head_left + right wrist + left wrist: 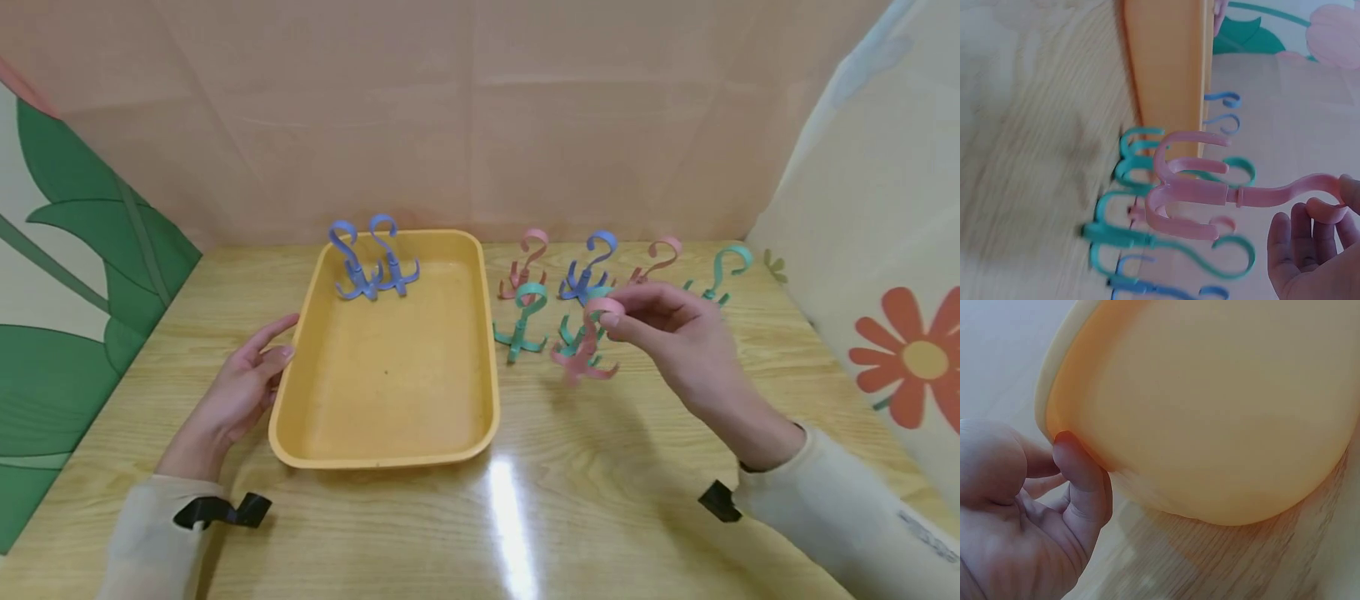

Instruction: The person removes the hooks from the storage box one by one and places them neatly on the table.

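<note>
Pinched by its curved top in my right hand (678, 346) is a pink four-claw hanging hook (581, 354), raised over the table with its claws down. The right wrist view shows this pink hook (1194, 192) large, with thumb and fingers around the curl. My left hand (240, 383) rests against the left side of a yellow tray (382, 462), fingers touching its outer wall; the left wrist view shows a bent finger (1082, 469) at the tray wall (1210, 425). Two blue hooks (360, 279) stand inside the tray's far left corner.
Right of the tray stand more hooks: a green hook (521, 333), a pink hook (522, 279), a blue hook (581, 283), another pink one (663, 258) and a green one (720, 275). Another green hook (570, 333) is partly covered by the held one. A draped wall (465, 125) closes the back.
</note>
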A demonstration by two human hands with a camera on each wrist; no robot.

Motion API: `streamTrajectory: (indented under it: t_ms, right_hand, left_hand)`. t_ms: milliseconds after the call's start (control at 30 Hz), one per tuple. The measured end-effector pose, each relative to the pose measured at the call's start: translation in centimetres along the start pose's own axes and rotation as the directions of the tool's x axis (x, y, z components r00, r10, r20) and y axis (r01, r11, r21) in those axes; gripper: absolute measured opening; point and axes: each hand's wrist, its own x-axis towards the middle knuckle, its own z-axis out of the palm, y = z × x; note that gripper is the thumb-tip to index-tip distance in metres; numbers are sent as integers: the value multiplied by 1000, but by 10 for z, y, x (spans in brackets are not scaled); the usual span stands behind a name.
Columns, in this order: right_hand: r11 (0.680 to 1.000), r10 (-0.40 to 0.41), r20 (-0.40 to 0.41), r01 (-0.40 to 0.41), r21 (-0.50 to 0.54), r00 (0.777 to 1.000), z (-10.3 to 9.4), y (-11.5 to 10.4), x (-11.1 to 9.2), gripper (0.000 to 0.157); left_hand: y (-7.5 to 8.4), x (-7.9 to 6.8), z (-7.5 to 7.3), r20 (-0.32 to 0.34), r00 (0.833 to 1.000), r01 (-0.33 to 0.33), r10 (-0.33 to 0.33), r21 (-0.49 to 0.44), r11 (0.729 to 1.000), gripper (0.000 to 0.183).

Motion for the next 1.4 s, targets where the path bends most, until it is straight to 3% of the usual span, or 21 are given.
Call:
streamTrajectory:
  t_ms: [200,467,600,867,1400]
  right_hand:
    - [1000,12,-53,-11,18,999,-26,10,-9,26]
    - [984,-68,-108,84,154,992,-55,29,-14,25]
    - [983,-43,-119,63,171,992,-64,36,-16,28]
    - [981,60,-178,-25,193,982,-78,53,-8,29]
    - [962,70,-214,-9,273,974,-80,70,5,26]
  left_hand:
    - [1,-1,0,-12,1000,14,-14,15,1000,58]
    - [2,1,0,-17,1000,21,-20,29,999,59]
    - [2,1,0,-22,1000,22,-21,28,999,56]
    - [1,1,0,-22,1000,18,-18,24,1000,56]
    - [0,1,0,-18,1000,11,-11,3,1000,58]
